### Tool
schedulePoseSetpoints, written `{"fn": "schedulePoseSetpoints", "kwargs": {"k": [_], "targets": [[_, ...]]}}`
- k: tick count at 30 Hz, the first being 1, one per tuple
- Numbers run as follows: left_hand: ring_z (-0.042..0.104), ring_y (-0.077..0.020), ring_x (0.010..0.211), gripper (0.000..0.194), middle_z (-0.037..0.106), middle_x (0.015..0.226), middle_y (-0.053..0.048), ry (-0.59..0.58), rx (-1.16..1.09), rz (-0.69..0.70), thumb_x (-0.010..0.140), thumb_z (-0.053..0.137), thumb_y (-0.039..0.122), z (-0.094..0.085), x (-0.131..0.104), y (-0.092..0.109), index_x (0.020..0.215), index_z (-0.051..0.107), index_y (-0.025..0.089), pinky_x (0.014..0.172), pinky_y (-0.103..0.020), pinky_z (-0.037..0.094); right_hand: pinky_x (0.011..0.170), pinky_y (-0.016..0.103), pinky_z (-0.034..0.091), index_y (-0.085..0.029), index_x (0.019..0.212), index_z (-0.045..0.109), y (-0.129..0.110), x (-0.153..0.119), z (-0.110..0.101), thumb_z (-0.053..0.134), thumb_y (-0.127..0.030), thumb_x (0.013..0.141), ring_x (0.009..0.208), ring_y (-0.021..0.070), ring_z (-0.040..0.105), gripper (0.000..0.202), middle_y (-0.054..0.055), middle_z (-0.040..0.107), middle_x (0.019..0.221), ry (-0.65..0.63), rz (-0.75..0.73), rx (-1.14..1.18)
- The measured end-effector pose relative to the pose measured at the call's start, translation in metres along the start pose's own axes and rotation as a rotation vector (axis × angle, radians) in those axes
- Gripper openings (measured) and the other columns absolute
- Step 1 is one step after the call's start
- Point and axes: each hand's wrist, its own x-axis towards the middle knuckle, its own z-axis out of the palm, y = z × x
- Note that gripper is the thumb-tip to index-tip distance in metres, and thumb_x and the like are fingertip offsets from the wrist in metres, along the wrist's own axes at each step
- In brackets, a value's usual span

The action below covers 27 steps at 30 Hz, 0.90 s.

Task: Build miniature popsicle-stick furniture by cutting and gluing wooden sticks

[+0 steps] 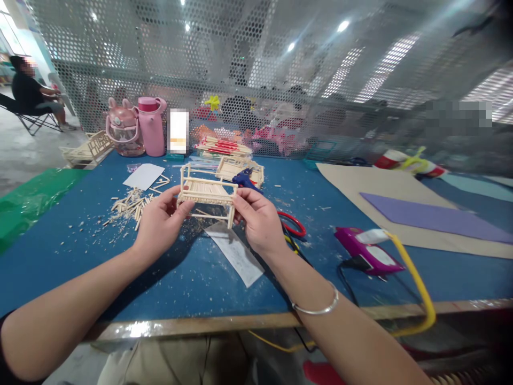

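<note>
Between both hands, above the blue table, is a miniature bench (208,191) built from thin pale wooden sticks, with a slatted seat, rails and legs. My left hand (163,216) pinches its left end, thumb on the near edge. My right hand (258,216) grips the right end near a leg. Behind it lie a blue glue gun (247,181) and another stick-built piece (229,168), partly covered. A pile of short cut sticks (134,206) is left of my left hand. Beneath the bench a white paper sheet (237,256) lies on the table.
Red-handled scissors (294,223) lie right of my right hand. Farther right are a purple power strip (366,250) with a yellow cable and a purple foam sheet (433,216). Pink bottles (151,128) stand at the back before a perforated metal screen (224,69). A person (34,88) sits far left.
</note>
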Motion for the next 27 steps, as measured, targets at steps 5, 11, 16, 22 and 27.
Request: {"fn": "schedulePoseSetpoints", "kwargs": {"k": [5, 11, 16, 22, 27], "targets": [[0.060, -0.0111, 0.058, 0.034, 0.064, 0.074, -0.001, -0.025, -0.101, -0.063, 0.082, 0.057, 0.035, 0.002, -0.001, 0.005, 0.112, 0.058, 0.017, 0.054, -0.023, 0.050, 0.045, 0.019, 0.035, -0.018, 0.077, 0.059, 0.002, 0.000, 0.000, 0.069, -0.040, 0.071, 0.047, 0.0043, 0.041, 0.025, -0.006, 0.052, 0.061, -0.003, 0.009, -0.001], [0.061, -0.0099, 0.053, 0.027, 0.061, 0.067, 0.002, -0.056, -0.264, -0.177, 0.082, 0.057, 0.031, 0.005, -0.001, 0.009, 0.105, 0.055, 0.017, 0.048, -0.019, 0.048, 0.040, 0.017, 0.034, -0.022, 0.084, 0.050, -0.002, 0.002, -0.002, 0.063, -0.055, 0.072, 0.044, 0.0051, 0.040, 0.037, -0.008, 0.048, 0.059, 0.060, 0.049, 0.137], [0.061, -0.0107, 0.053, 0.028, 0.060, 0.065, 0.002, -0.064, -0.307, -0.180, 0.079, 0.060, 0.033, 0.005, -0.001, 0.009, 0.102, 0.055, 0.017, 0.047, -0.020, 0.048, 0.039, 0.017, 0.035, -0.023, 0.080, 0.045, -0.021, 0.022, -0.022, 0.061, -0.053, 0.072, 0.045, 0.0058, 0.041, 0.035, -0.008, 0.048, 0.061, 0.229, -0.032, -0.062], [0.061, -0.0126, 0.056, 0.036, 0.062, 0.069, 0.001, -0.018, -0.350, -0.182, 0.078, 0.061, 0.039, 0.004, 0.000, 0.009, 0.106, 0.054, 0.017, 0.050, -0.023, 0.050, 0.059, 0.022, 0.044, -0.018, 0.105, 0.049, -0.026, 0.076, -0.067, 0.041, -0.026, 0.082, 0.064, 0.0119, 0.056, 0.025, 0.002, 0.061, 0.079, 0.157, 0.082, -1.180], [0.062, -0.0130, 0.057, 0.035, 0.061, 0.069, 0.001, -0.007, -0.377, -0.195, 0.080, 0.058, 0.040, 0.006, -0.001, 0.006, 0.107, 0.053, 0.018, 0.052, -0.023, 0.050, 0.068, 0.026, 0.042, -0.014, 0.095, 0.063, -0.001, 0.108, -0.079, 0.064, -0.017, 0.061, 0.087, 0.0235, 0.061, 0.034, 0.013, 0.067, 0.095, -0.047, 0.212, -1.459]]}}
